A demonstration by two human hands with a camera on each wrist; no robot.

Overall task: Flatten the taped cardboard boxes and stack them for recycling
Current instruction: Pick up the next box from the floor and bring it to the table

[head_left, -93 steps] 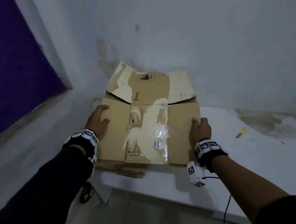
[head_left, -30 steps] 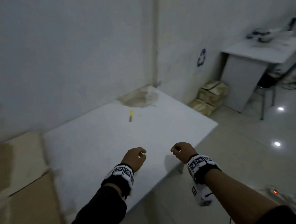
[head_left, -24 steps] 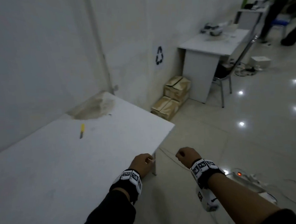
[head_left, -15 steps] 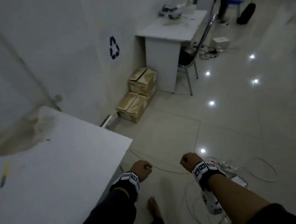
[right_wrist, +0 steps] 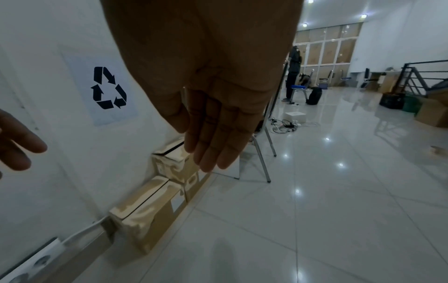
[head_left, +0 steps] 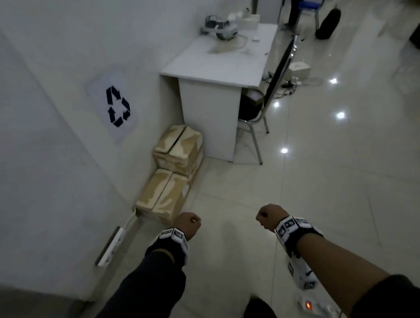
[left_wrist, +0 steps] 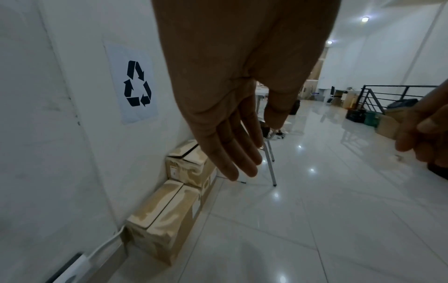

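Observation:
Taped brown cardboard boxes stand on the floor against the wall, under a recycling sign [head_left: 118, 106]. The low near box [head_left: 162, 195] lies in front of a taller far box [head_left: 178, 146]; both also show in the left wrist view [left_wrist: 161, 226] and the right wrist view [right_wrist: 143, 216]. My left hand [head_left: 189, 223] and right hand [head_left: 270, 216] hang in the air short of the near box and touch nothing. The wrist views show the left hand's fingers [left_wrist: 232, 153] and the right hand's fingers [right_wrist: 215, 145] straight and relaxed, holding nothing.
A white desk [head_left: 222, 61] with a chair [head_left: 270, 97] stands just beyond the boxes. A power strip [head_left: 313, 306] with a red light and cables lies on the tiled floor at my feet. A socket strip [head_left: 110, 245] runs along the wall. A person [head_left: 297, 1] stands far back.
The view has swung right, away from the table and the flattened cardboard, and moved closer to the boxes by the wall. Both hands let go of the cardboard and now hang empty.

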